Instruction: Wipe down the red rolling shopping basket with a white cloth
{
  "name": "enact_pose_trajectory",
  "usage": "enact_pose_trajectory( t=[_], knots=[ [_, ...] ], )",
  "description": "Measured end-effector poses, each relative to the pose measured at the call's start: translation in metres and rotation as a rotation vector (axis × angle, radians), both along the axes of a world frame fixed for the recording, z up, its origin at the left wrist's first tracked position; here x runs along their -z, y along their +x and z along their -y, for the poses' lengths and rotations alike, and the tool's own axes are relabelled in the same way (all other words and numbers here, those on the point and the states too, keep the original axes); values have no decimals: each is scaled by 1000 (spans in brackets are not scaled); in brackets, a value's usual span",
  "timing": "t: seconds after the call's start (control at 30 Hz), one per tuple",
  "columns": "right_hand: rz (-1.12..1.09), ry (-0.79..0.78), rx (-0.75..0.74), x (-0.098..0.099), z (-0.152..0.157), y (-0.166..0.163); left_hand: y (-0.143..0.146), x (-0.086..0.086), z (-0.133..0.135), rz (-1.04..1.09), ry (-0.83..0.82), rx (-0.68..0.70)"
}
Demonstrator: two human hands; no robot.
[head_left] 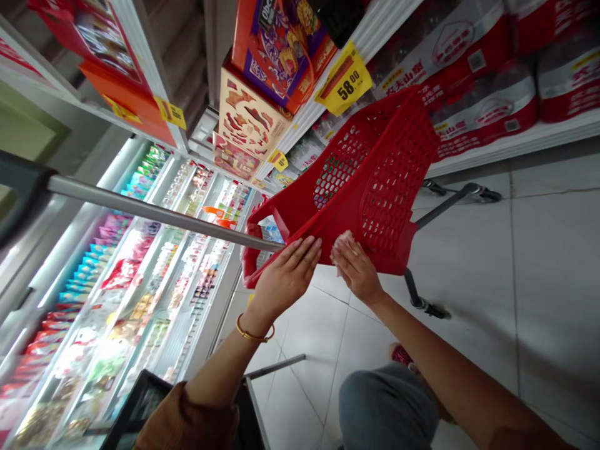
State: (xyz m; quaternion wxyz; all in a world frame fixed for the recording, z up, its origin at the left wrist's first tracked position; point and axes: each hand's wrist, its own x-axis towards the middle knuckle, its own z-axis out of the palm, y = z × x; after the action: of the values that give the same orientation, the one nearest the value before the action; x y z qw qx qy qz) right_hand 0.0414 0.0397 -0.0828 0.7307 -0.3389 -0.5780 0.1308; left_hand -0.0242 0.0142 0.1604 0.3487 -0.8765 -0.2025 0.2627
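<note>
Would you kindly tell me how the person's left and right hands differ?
The left hand lies on the red cart; the right hand holds a pale wad against it. The left wears a gold bangle; the right shows none. Both are ungloved.

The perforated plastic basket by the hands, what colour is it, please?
Bright red; the perforated plastic basket shows best in the head view.

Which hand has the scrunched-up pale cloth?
The right hand, pressing the pale cloth against the red shopping cart. The left hand, gold bangle at its wrist, touches the cart but shows no cloth.
</note>
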Motion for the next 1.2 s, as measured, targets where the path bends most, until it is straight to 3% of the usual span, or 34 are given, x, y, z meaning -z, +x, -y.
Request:
enact_pose_trajectory(
  t=[0.23, 0.53, 0.77, 0.93, 1.0, 1.2],
  knots=[
    [-18, 41, 17, 24, -2, 6, 0, 3, 2, 28, -35, -61],
    [-27, 57, -58, 19, 0, 21, 8, 19, 10, 85, 47, -66],
    [-76, 35, -52, 12, 2, 35, -8, 61, 17, 190, 217, -74],
    [-154, 14, 14, 6, 2, 44, -51, 101, 1, 221, 68, -106],
    [-178, -11, 30, 3, 2, 46, -64, 110, -10, 216, 57, -53],
    [-266, -1, 56, -18, -3, 44, -67, 118, -26, 248, 323, 229]
  ],
)
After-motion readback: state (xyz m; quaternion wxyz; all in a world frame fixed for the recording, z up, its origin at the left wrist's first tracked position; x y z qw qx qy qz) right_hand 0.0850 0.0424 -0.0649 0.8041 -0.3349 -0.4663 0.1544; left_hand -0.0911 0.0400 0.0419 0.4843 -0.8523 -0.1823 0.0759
